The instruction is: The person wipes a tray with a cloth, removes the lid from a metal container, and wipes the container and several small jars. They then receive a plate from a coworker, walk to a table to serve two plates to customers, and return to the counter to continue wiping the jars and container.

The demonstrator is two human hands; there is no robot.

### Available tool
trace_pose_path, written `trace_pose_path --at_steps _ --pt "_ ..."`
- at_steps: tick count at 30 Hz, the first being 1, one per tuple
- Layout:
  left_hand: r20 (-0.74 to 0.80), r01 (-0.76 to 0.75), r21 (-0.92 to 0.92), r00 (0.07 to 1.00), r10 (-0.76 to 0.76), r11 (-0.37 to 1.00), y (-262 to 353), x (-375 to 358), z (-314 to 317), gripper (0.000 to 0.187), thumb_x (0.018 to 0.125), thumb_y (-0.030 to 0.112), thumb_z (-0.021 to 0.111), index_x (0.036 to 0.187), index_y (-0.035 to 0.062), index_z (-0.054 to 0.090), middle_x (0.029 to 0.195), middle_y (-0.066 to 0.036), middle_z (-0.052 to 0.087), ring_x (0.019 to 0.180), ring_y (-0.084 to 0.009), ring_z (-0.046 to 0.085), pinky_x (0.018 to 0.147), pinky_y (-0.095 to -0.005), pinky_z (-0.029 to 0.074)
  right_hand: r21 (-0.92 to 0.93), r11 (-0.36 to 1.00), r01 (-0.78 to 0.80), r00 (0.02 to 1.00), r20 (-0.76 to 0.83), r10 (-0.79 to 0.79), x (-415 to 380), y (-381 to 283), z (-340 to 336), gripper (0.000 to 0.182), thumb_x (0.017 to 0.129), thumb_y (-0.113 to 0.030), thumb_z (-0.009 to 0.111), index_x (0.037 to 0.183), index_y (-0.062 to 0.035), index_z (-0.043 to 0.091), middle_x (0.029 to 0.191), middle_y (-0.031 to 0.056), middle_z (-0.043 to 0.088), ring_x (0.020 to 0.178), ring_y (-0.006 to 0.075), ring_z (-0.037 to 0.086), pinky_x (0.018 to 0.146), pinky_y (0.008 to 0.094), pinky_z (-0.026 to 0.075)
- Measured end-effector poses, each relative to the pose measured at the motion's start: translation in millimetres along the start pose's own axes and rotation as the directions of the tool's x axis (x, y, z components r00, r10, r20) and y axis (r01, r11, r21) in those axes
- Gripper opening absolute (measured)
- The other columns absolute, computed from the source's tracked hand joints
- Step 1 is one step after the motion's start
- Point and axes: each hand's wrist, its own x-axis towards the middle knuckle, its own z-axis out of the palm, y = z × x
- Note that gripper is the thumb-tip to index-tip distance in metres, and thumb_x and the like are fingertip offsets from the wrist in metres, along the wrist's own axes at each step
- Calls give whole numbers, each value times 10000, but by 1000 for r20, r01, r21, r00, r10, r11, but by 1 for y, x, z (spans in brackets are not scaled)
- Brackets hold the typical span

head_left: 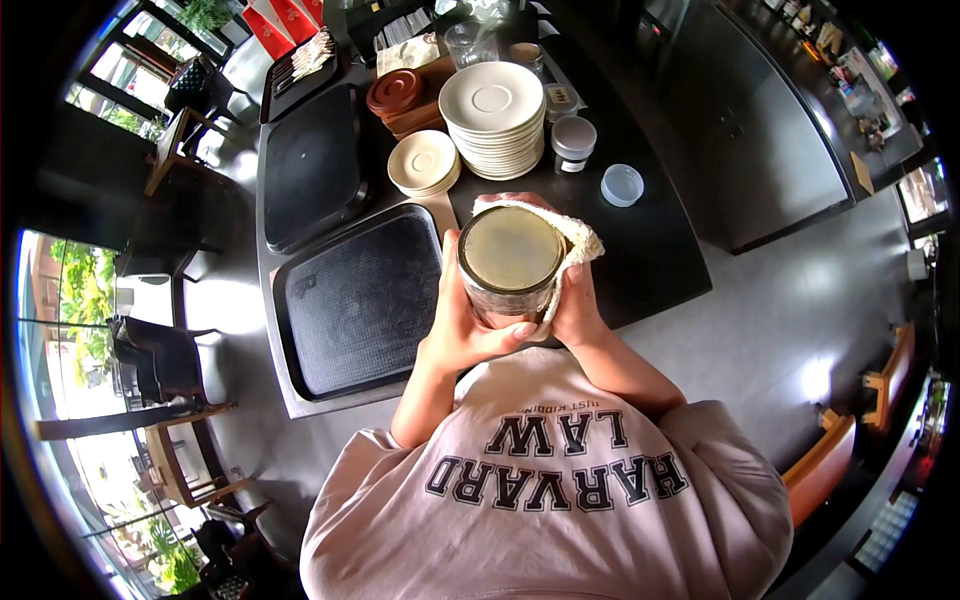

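Close in front of my chest, I hold a round clear glass container (513, 248), its flat, pale yellowish top facing up toward me. My left hand (462, 318) is wrapped round its left side, thumb pressed low on the near wall. On the right side my right hand (578, 305) grips it through a white cloth (583, 238). The cloth runs along the far rim and hangs down the right side, covering part of the glass and of my right fingers. Just beyond the container stands a tall stack of white saucers (492, 100).
Black trays (360, 300) lie along the table's left side. Near the saucers are a smaller stack of cream saucers (423, 160), brown lids (394, 92), a lidded tub (573, 140) and a small clear cup (622, 185). Red bags (275, 25) stand at the far left.
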Motion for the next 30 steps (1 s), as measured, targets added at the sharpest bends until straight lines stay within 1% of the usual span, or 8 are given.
trace_pose_path --at_steps 8,12,15,19,21,25,27,30 --pt "-98 -35 -252 995 10 967 -4 -11 8 1022 613 268 798 1330 -77 158 1250 -183 417 1151 -249 440 989 -353 334 43 991 -123 992 -32 125 2 -12 6 470 960 -325 338 1228 50 430 1252 132 475 1104 176 491 947 306 383" --pt "-125 -96 -258 990 65 961 9 -6 12 925 620 301 786 1292 -72 270 1222 -170 446 1123 -233 459 967 -346 353 223 951 -213 973 -43 228 4 -17 11 484 940 -343 428 1243 35 427 1194 114 507 1066 157 502 919 292 396" --pt "-123 37 -309 989 -79 950 16 -5 8 867 635 335 769 1258 -79 332 1187 -160 477 1091 -224 481 946 -341 371 -130 983 -132 990 31 137 6 -17 14 652 899 -468 438 1281 55 365 1310 170 421 1150 204 467 960 335 380" --pt "-172 -89 -314 984 36 945 7 -4 13 874 633 339 768 1259 -90 334 1177 -156 487 1070 -219 492 936 -338 378 -46 970 -237 969 -85 233 0 -16 13 659 898 -476 438 1285 52 366 1291 164 441 1157 203 460 970 339 371" --pt "-158 -67 -281 987 23 957 0 -9 11 914 607 340 790 1266 -92 327 1181 -160 486 1071 -222 491 939 -339 376 143 958 -250 939 -206 276 -3 -11 9 364 930 -320 486 1043 19 552 905 34 592 818 67 522 731 233 434" --pt "-184 -120 -303 981 65 946 -7 -4 12 969 595 332 807 1303 -68 280 1205 -149 466 1094 -221 476 953 -342 371 159 942 -294 918 -229 325 -4 -11 1 352 933 -315 486 942 23 583 818 16 597 758 55 513 682 226 424" --pt "-219 -159 -321 972 90 934 -11 5 11 964 606 310 801 1318 -47 259 1226 -146 448 1113 -221 465 960 -345 367 71 962 -264 954 -131 271 -3 -16 -5 344 928 -300 502 992 29 577 858 20 599 792 62 516 709 230 426" --pt "-202 -83 -340 979 13 937 -8 7 6 921 627 264 786 1323 -23 255 1250 -144 426 1135 -223 453 970 -355 362 40 992 -121 986 -112 125 5 -15 7 482 896 -251 561 1271 18 422 1108 63 541 999 114 491 876 262 393"
